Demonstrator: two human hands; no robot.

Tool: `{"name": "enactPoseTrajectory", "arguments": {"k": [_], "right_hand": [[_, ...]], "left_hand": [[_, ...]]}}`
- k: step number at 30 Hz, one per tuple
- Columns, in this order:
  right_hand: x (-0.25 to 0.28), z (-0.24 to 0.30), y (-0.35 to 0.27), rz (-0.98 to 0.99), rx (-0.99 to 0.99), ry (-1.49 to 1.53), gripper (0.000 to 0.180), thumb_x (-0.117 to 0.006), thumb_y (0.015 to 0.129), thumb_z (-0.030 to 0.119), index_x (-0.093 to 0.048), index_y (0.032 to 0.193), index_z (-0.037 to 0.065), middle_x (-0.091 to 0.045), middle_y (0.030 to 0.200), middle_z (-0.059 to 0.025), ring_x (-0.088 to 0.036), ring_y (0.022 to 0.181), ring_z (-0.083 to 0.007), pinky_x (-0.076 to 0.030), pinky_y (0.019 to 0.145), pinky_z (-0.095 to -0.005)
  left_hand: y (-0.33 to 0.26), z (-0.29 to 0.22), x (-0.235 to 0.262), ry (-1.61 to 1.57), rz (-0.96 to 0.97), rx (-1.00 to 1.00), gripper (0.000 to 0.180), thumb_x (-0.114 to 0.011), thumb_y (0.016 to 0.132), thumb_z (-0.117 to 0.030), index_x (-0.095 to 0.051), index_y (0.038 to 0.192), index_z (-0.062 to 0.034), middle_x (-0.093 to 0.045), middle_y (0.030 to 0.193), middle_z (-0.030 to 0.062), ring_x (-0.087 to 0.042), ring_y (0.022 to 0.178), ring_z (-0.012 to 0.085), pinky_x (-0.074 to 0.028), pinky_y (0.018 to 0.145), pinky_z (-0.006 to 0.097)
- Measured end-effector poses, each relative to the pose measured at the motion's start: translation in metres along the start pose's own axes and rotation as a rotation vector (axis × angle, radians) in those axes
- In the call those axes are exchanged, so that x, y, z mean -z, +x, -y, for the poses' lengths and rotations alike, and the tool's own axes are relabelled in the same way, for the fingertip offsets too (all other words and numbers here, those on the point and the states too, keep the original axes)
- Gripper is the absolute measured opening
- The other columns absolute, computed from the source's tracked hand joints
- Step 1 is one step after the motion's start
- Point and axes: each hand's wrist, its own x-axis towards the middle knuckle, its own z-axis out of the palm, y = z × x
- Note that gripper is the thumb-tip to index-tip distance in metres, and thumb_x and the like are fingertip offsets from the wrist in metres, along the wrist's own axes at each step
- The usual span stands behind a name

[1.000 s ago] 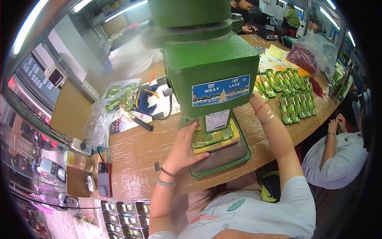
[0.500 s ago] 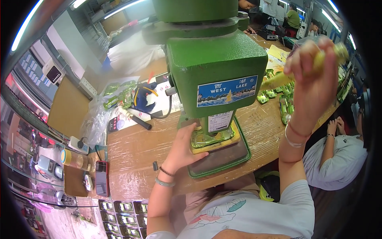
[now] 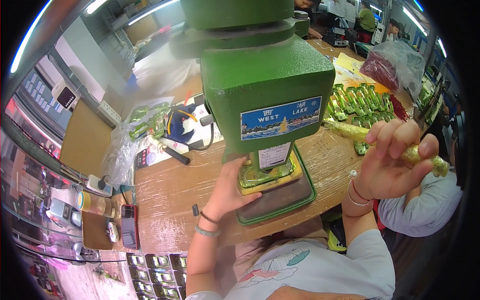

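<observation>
One glossy green part (image 3: 252,178) sits in a yellow jig (image 3: 275,184) beneath the green press's ram (image 3: 274,156). The left hand (image 3: 231,186) spreads thumb and fingers against the jig's left side; the right hand (image 3: 395,167) curls around a yellow-wrapped lever (image 3: 347,131). Both lever and right hand are lower than half a second ago, probably working the ram. Similar green parts (image 3: 361,100) lie in rows on the desk (image 3: 172,205).

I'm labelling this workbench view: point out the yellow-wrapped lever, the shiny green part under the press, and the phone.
Yellow-wrapped lever (image 3: 347,131): head view, on its shaft's left stretch.
Shiny green part (image 3: 260,178): head view, on its front side.
Phone (image 3: 129,225): head view, on its dark screen.
</observation>
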Motion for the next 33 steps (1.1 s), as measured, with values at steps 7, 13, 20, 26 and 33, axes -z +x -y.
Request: {"name": "enactPoseTrajectory", "arguments": {"k": [7,13,20,26,33], "right_hand": [[-0.001,0.0,-0.003,-0.01,0.005,0.01,0.031,-0.035,0.093,0.048,-0.038,0.1,0.018,-0.04,0.069,-0.0042,-0.04,0.053,-0.0152,-0.043,0.058,-0.0358],[0.001,0.002,-0.008,0.0,0.016,-0.017,0.03,-0.035,0.093,0.047,-0.037,0.099,0.018,-0.039,0.069,-0.0039,-0.04,0.054,-0.0151,-0.043,0.058,-0.0361],[0.006,0.0,-0.025,0.024,0.1,0.031,0.03,-0.038,0.092,0.047,-0.037,0.098,0.017,-0.038,0.069,-0.003,-0.04,0.055,-0.015,-0.043,0.059,-0.0356],[0.004,-0.002,-0.043,-0.087,0.198,0.02,0.031,-0.04,0.092,0.046,-0.036,0.097,0.016,-0.037,0.07,-0.0023,-0.039,0.056,-0.015,-0.042,0.058,-0.0354],[0.004,-0.002,0.002,0.029,-0.068,0.13,0.03,-0.041,0.092,0.046,-0.036,0.094,0.016,-0.037,0.068,-0.0026,-0.037,0.055,-0.0137,-0.04,0.058,-0.0327]], "left_hand": [[-0.001,0.001,0.0,0.011,-0.012,-0.017,0.082,-0.08,0.058,-0.025,-0.039,0.123,0.0032,-0.046,0.119,0.0201,-0.042,0.113,0.0355,-0.035,0.098,0.039],[-0.001,-0.002,0.001,0.014,-0.015,-0.01,0.082,-0.08,0.058,-0.025,-0.039,0.123,0.0029,-0.047,0.119,0.0198,-0.043,0.113,0.0353,-0.036,0.097,0.039],[-0.001,0.0,0.001,0.012,-0.005,-0.003,0.081,-0.08,0.058,-0.025,-0.04,0.122,0.0027,-0.047,0.119,0.0193,-0.043,0.112,0.0353,-0.036,0.097,0.039],[0.0,-0.001,0.001,0.01,-0.029,-0.037,0.082,-0.08,0.058,-0.025,-0.04,0.123,0.0027,-0.048,0.118,0.0198,-0.044,0.112,0.0352,-0.036,0.097,0.039],[-0.002,0.003,0.008,0.023,0.005,-0.021,0.083,-0.08,0.055,-0.025,-0.039,0.122,0.0018,-0.045,0.119,0.0203,-0.04,0.113,0.0361,-0.034,0.098,0.04]]}}
